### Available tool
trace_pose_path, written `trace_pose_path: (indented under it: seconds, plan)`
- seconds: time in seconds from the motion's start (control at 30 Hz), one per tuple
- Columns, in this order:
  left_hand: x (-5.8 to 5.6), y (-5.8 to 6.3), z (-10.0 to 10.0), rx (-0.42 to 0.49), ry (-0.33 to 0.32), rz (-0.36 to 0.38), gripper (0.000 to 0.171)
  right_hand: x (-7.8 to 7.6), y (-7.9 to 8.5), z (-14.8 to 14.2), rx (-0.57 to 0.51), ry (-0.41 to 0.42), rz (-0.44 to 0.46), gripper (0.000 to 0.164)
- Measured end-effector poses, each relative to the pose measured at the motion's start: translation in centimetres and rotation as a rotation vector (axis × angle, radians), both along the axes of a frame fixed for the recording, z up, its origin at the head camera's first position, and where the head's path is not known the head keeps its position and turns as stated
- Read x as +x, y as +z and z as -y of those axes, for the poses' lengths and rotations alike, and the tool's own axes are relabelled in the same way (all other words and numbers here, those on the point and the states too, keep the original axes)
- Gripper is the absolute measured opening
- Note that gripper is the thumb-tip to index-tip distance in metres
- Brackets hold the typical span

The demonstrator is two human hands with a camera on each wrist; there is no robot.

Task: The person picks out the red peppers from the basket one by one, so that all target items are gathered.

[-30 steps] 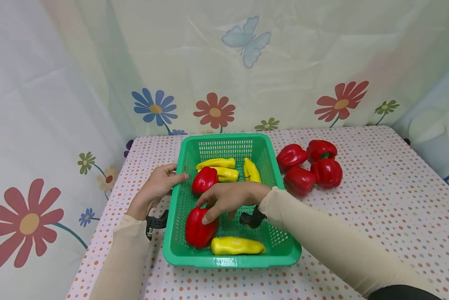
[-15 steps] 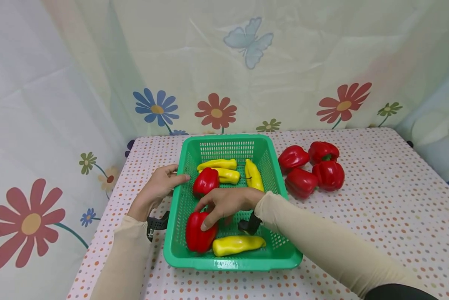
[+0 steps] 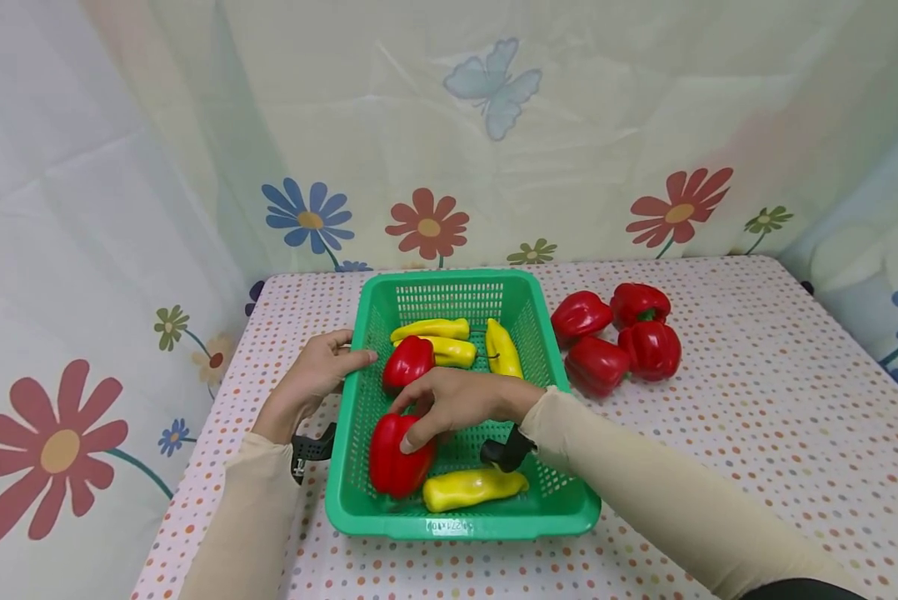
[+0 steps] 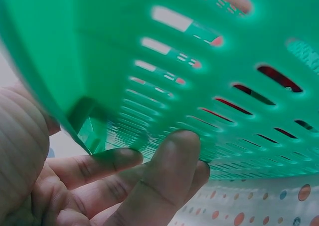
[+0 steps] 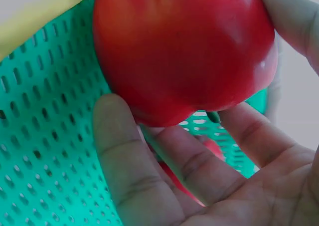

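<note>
My right hand [image 3: 460, 402] reaches into the green plastic basket [image 3: 464, 527] and grips a red bell pepper [image 3: 398, 467] at its near left corner. In the right wrist view, thumb and fingers spread round the bell pepper's [image 5: 184, 51] lower end. My left hand [image 3: 312, 375] holds the basket's left rim, thumb over the top. Its other fingers lie along the outside of the slotted wall [image 4: 164, 106] in the left wrist view. A long yellow pepper [image 3: 471, 490] lies beside the gripped one, and a second red bell pepper [image 3: 407, 364] sits behind it.
Two long yellow peppers [image 3: 430, 330] lie at the basket's far left, and another yellow pepper [image 3: 501, 348] leans by its right wall. Several red bell peppers [image 3: 599, 367] are grouped on the dotted tablecloth [image 3: 749, 400] just right of the basket. A flowered curtain [image 3: 584, 125] hangs behind.
The near yellow pepper has turned slightly, its right end now farther from the basket's front. My right hand has shifted only a little on the red bell pepper; my left hand stays put.
</note>
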State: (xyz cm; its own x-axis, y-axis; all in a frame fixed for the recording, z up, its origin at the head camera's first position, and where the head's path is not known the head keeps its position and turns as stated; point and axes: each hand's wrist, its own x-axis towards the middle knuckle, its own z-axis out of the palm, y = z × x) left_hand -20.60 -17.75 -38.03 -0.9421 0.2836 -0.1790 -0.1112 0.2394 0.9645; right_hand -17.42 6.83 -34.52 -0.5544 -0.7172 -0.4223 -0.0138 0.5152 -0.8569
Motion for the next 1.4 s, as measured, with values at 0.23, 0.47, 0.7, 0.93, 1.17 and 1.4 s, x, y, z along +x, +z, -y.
trace_pose_path:
  seconds: [0.23, 0.47, 0.7, 0.93, 1.17, 1.4]
  plan:
    - [-0.2, 0.0, 0.4, -0.006, 0.018, -0.010, 0.045, 0.1, 1.8, -1.4, 0.002, -0.053, -0.041, 0.055]
    - [-0.3, 0.1, 0.5, 0.001, 0.021, -0.009, 0.045, 0.7, 3.1, -3.5, -0.010, -0.119, -0.096, 0.056]
    - [-0.3, 0.2, 0.4, 0.007, 0.017, -0.001, 0.046, 1.2, 3.9, -6.1, -0.028, -0.214, -0.097, 0.061]
    - [-0.4, 0.0, 0.4, 0.014, 0.012, -0.012, 0.047, 1.9, 4.2, -8.0, -0.023, -0.282, -0.165, 0.065]
    - [-0.3, -0.2, 0.2, 0.015, 0.012, 0.002, 0.047, 3.2, 4.0, -10.2, -0.001, -0.378, -0.242, 0.068]
    - [-0.2, -0.1, 0.2, 0.019, -0.003, -0.004, 0.050, 4.3, 4.5, -12.2, -0.016, -0.438, -0.286, 0.070]
